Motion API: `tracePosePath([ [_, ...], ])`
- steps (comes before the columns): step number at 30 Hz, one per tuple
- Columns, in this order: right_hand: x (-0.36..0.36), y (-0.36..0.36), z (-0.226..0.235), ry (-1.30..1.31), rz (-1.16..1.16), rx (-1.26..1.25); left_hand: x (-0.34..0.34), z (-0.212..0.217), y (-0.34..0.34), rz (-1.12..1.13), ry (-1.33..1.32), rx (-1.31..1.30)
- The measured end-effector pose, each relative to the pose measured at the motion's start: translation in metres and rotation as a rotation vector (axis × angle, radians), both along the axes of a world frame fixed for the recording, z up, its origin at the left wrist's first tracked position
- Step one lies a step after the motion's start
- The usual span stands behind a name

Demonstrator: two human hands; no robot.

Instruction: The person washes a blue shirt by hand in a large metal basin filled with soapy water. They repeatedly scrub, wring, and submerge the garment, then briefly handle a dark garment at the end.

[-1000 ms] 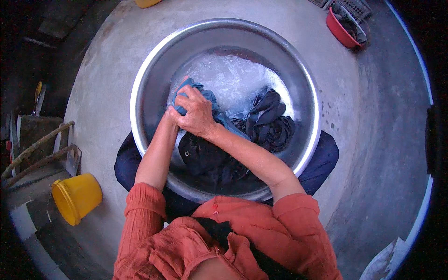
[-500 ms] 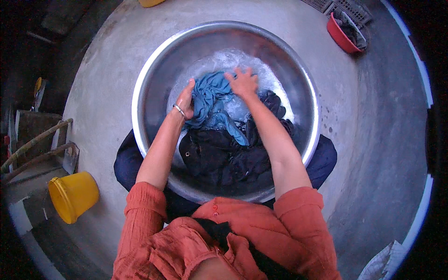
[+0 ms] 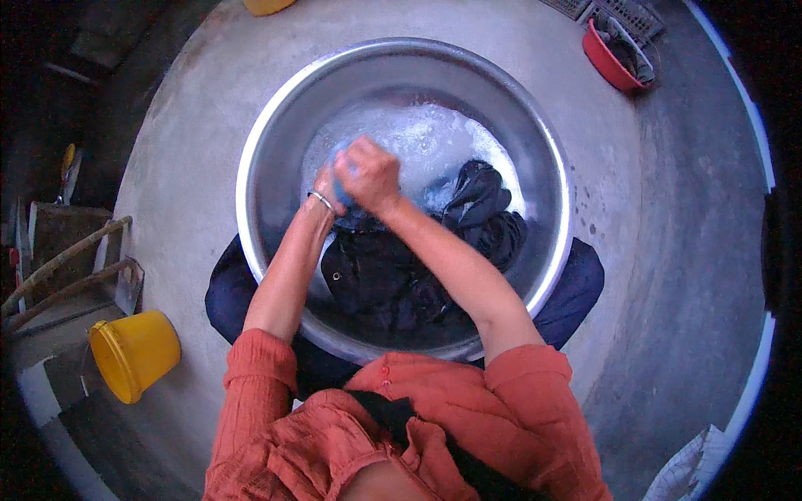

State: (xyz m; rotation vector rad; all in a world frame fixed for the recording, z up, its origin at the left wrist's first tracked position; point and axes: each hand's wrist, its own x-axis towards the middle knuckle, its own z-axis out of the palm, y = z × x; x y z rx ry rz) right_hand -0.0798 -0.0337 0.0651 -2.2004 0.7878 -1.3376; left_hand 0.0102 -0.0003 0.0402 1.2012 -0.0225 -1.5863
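A wide metal basin [image 3: 555,179] holds soapy water and wet clothes. My right hand [image 3: 372,173] is closed like a fist on a blue cloth [image 3: 341,169], at the left of the water. Pressed close beside it, my left hand [image 3: 326,188], with a bangle on the wrist, grips the same cloth. Most of the blue cloth is hidden by my hands, and some of it is blurred. Dark wet clothes [image 3: 384,271] lie bunched in the near part of the basin, below my hands and under my right forearm.
The basin stands between my knees on a concrete floor [image 3: 660,275]. A yellow bucket [image 3: 150,346] lies tilted at the left, near some wooden poles [image 3: 67,259]. At the far right is a red tub [image 3: 608,60] with dark contents, next to grey crates [image 3: 631,18].
My right hand has moved left from the cloth's far right side to my left hand and closed. The spread blue cloth is now gathered between my hands, showing more foamy water.
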Motion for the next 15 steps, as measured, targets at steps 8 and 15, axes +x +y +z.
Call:
tracePosePath([
  [8,-0.072,-0.112,-0.042,0.741,-0.462,0.578,0.017,-0.018,0.001,-0.072,0.015,0.031],
  [15,-0.041,-0.061,-0.077,0.531,-0.036,0.503,0.0,0.004,0.001,-0.06,0.108,-0.127],
])
